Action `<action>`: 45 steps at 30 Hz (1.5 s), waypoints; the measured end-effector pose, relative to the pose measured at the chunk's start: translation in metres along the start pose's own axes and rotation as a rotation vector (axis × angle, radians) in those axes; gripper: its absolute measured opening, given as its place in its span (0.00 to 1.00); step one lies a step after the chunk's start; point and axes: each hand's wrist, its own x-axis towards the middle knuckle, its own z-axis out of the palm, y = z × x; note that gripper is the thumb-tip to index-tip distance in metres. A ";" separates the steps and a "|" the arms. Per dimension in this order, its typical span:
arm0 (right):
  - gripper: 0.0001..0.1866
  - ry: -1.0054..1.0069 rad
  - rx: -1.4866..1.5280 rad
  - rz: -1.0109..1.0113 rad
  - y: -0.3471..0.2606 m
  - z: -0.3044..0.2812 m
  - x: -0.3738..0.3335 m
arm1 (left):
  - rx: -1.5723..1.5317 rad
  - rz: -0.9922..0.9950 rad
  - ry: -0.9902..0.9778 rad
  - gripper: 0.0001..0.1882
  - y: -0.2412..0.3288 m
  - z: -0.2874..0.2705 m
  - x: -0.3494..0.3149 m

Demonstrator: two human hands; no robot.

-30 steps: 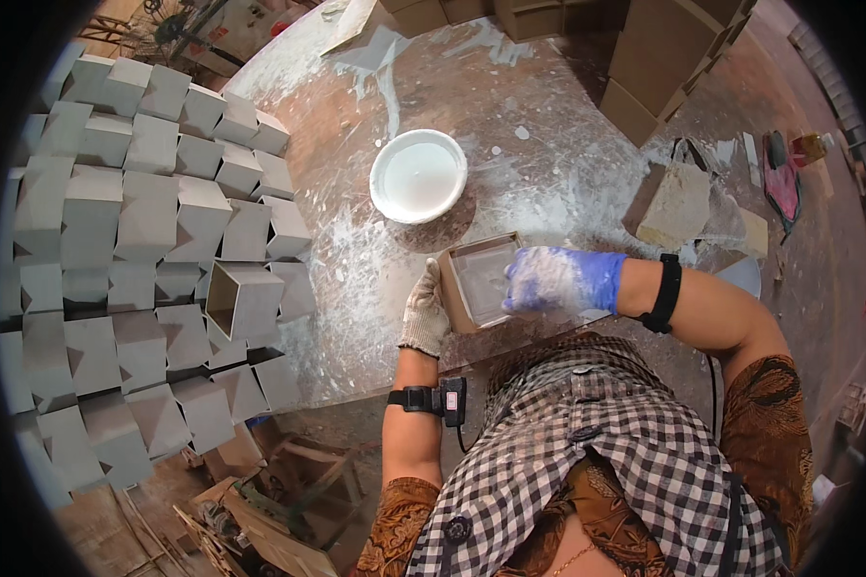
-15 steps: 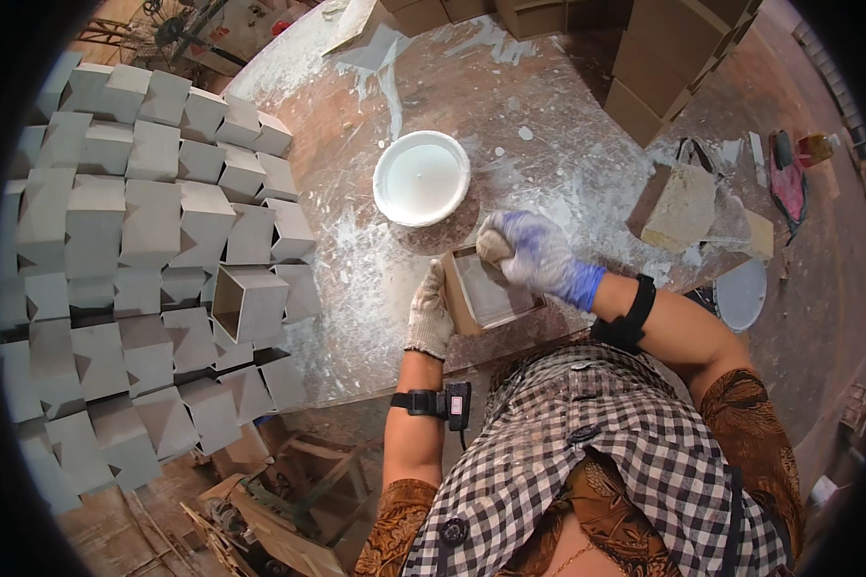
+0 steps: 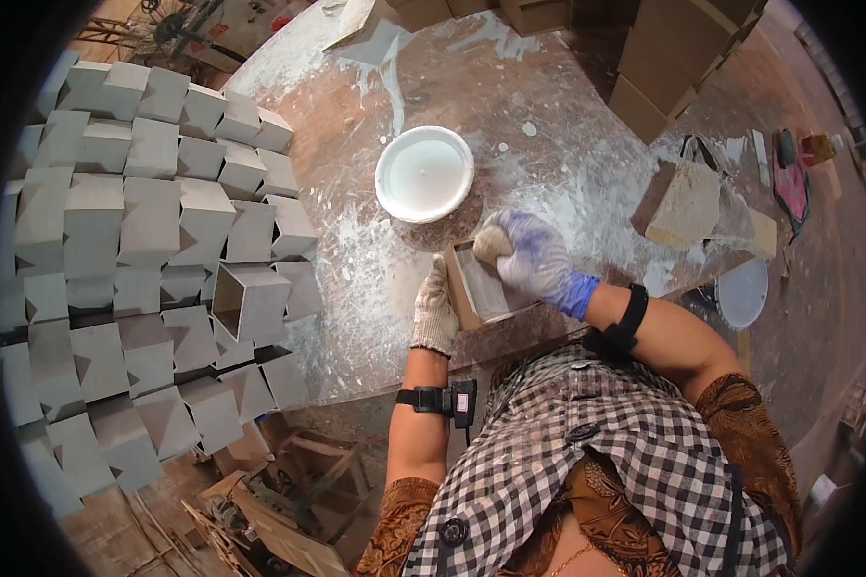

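Seemingly mid-wipe, the right hand [image 3: 531,255] clenches a pale wad [image 3: 492,242]; the left hand [image 3: 435,310], grip unclear, must steady the box [image 3: 460,289].

A white-smeared worktable [image 3: 573,168] stands on a dull brownish floor [image 3: 801,332].

Between the left fingers [image 3: 436,277] and the right fingers [image 3: 494,245], a small tan box [image 3: 459,279] takes up the gap. Ahead of the left fingers, a round white bowl [image 3: 385,188] blocks the straight way forward. Left of them, a strip of tabletop [image 3: 356,288] leaves passage as far as stacked grey boxes [image 3: 152,221]. Ahead and right of the right fingers, a broad lane runs between the bowl and tall brown boxes [image 3: 659,72]; farther right, a pale slab [image 3: 685,210] stands in the way.
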 end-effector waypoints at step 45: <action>0.14 -0.348 -0.472 0.214 -0.023 -0.124 -0.011 | 0.245 0.053 0.061 0.24 -0.001 0.017 -0.001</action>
